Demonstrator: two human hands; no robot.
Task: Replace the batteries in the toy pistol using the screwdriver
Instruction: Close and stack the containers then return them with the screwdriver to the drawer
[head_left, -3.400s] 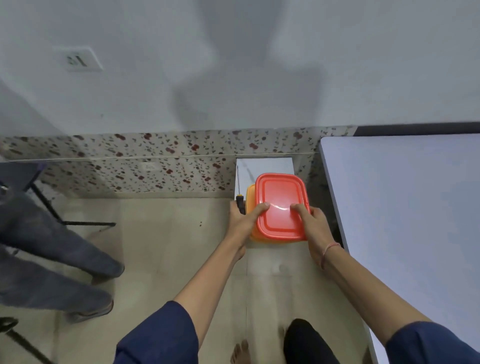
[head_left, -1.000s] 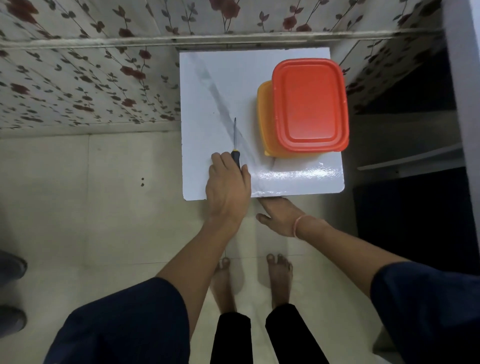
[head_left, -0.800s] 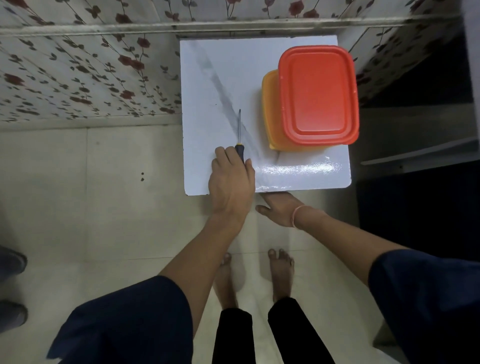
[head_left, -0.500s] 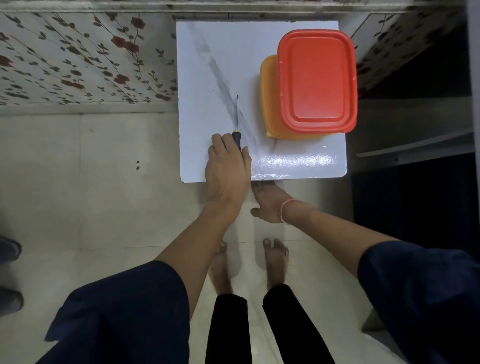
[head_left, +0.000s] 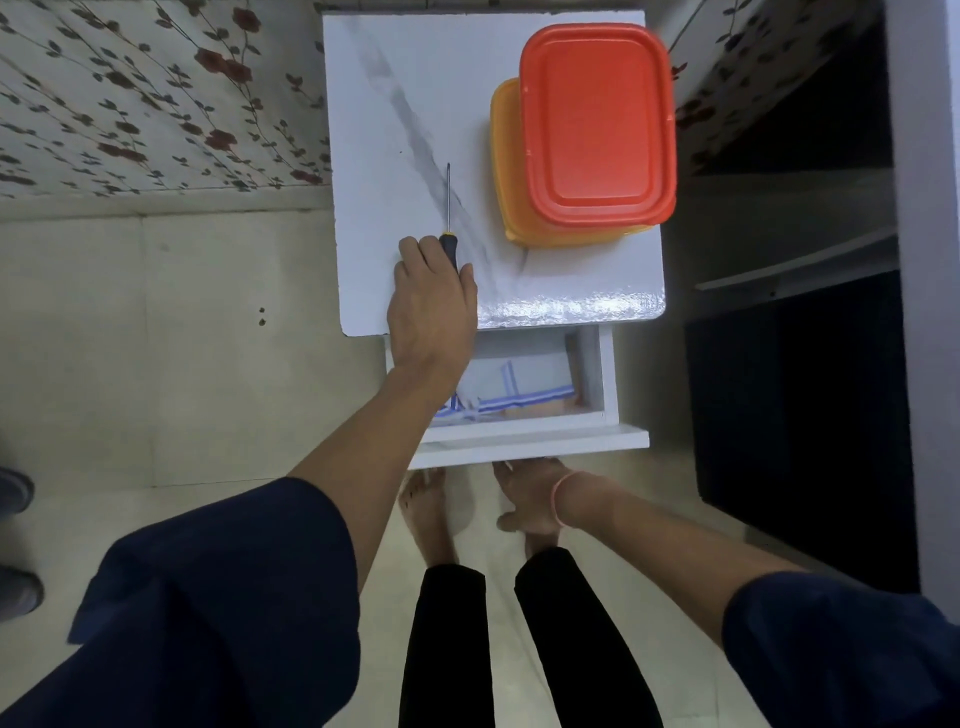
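The left hand (head_left: 434, 306) lies on the glossy white table (head_left: 374, 156), its fingers (head_left: 415, 254) curled around the dark handle of the screwdriver (head_left: 449, 218), whose thin metal shaft points away along the tabletop. Just right stands a rounded orange plastic box (head_left: 506, 171) with a smooth red lid (head_left: 597, 124). Below, the right hand (head_left: 527, 493) sits under the front of the open white drawer (head_left: 530, 441); whether its fingers grip is hidden.
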